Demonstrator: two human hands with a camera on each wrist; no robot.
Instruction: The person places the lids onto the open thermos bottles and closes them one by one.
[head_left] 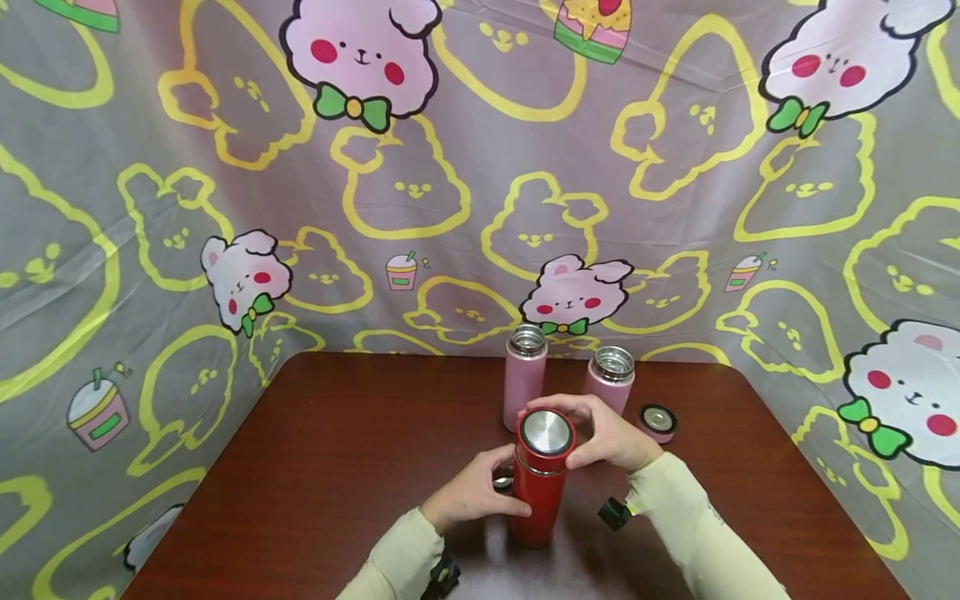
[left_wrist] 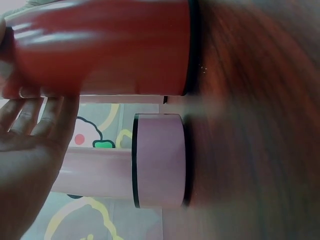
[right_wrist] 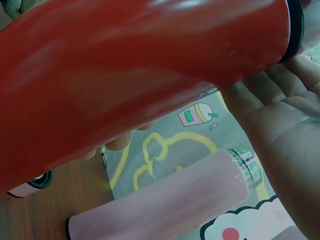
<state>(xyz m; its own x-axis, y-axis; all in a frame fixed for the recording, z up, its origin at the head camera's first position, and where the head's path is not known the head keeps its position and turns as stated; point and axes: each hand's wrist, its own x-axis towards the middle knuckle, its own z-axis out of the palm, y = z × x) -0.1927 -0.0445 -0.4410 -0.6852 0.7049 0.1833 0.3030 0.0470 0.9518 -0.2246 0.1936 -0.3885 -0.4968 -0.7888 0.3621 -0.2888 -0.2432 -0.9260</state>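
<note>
A red thermos bottle (head_left: 542, 504) stands upright near the table's front. My left hand (head_left: 472, 490) grips its body from the left, thumb in front and fingers behind. Up at the top, my right hand (head_left: 609, 435) holds the red lid (head_left: 547, 432), which has a silver disc on it; a thin metal ring shows just below the lid. Behind the thermos are two pink bottles, a left one (head_left: 524, 379) and a right one (head_left: 609, 387), both with bare steel mouths. One pink lid (left_wrist: 160, 160) sits behind my left hand, mostly hidden in the head view.
To the right of the pink bottles lies another pink lid (head_left: 657, 422), its inner side up. Everything rests on a dark brown wooden table (head_left: 352, 433). A patterned cloth (head_left: 465, 183) with cartoon rabbits hangs around the back and sides.
</note>
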